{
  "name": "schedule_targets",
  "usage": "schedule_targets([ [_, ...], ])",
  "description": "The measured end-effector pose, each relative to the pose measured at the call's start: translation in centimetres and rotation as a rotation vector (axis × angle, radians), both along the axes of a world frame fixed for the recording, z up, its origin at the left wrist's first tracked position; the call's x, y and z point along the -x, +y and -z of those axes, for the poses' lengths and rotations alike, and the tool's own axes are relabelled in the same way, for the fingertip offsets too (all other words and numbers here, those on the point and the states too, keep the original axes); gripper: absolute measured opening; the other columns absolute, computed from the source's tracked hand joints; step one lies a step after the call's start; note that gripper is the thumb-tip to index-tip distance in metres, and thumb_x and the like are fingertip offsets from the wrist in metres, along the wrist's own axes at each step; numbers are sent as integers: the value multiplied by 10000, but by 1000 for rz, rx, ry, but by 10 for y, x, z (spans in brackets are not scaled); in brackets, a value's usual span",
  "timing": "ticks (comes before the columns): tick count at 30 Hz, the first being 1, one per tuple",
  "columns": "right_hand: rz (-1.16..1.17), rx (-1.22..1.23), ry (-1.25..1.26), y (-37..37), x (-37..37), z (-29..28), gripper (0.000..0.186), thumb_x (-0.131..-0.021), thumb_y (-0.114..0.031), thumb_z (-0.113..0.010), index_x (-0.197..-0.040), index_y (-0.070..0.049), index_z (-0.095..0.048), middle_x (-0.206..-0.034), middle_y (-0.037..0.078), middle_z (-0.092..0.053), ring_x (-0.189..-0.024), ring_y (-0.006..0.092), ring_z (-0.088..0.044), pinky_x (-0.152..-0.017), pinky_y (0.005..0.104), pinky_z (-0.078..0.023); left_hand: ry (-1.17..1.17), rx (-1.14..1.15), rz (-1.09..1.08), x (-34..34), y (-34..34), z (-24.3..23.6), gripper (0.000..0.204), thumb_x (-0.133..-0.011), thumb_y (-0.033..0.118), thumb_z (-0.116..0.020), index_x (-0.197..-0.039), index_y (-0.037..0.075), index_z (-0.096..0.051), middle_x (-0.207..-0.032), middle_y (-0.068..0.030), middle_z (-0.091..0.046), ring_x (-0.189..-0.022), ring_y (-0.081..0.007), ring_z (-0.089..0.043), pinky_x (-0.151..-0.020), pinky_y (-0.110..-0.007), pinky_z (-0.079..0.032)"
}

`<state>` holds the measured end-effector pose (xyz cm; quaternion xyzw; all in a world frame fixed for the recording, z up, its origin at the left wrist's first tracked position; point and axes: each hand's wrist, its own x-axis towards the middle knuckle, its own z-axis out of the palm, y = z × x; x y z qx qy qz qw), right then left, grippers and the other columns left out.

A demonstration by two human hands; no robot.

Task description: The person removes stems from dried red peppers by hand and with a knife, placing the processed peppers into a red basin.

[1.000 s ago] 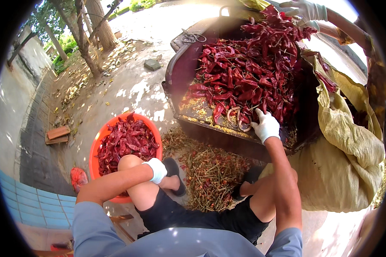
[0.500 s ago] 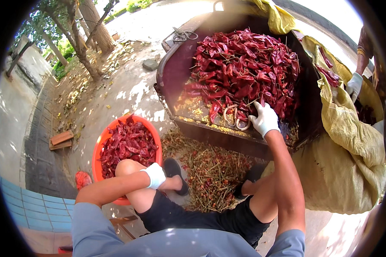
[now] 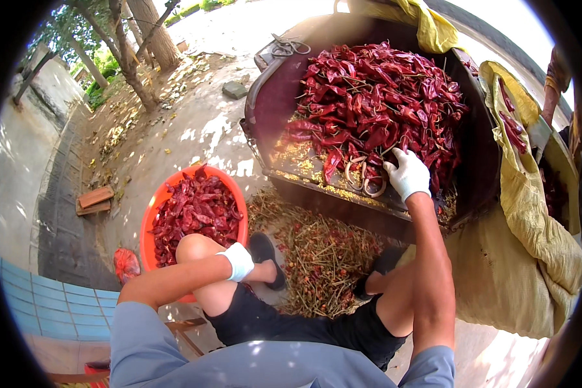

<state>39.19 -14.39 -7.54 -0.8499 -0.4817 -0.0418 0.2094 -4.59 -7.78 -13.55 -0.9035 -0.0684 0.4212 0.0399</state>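
Co-worker's arm [image 3: 551, 103] lowered, right hand [image 3: 408, 176] at red chillies [image 3: 381, 97], long axes crisscrossed

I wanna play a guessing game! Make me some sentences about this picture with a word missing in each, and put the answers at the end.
1. The person's left hand and right hand both wear white ____.
2. The big heap in the metal bin is made of red ____.
3. The round tub stands on the person's ____ side.
4. The loose stems lie ____ the person's two shoes.

Missing words: gloves; peppers; left; between.
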Motion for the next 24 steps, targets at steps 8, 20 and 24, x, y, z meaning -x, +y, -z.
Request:
schedule_targets([
  [8,-69,-162,2,0,16,-2,418,-865,-346,-697,-1210,-113,-661,-1087,171,-671,-972,353,-664,-838,435,-535,-7,47,-179,-9,0,1,227,-767,287,-662,-887,127,-771,-814,-123,-732,-799,-293,-714,-707,-410,-536],
  [20,-83,-546,-41,-13,53,-21,164,-913,-188,-662,-1063,-139,-708,-859,115,-699,-773,307,-683,-678,377,-541,-996,522,-616,-120,34,-99,299,-957,302,-592,-1154,110,-711,-1011,-90,-723,-900,-201,-685,-801,-335,-531],
  [24,-180,-436,-114,-12,89,-13,265,-907,-187,-659,-1171,-163,-653,-891,100,-632,-732,302,-655,-627,393,-529,-1208,1070,-1043,-165,43,-103,319,-999,214,-547,-1220,12,-657,-1033,-47,-693,-877,-90,-638,-732,-236,-530],
])
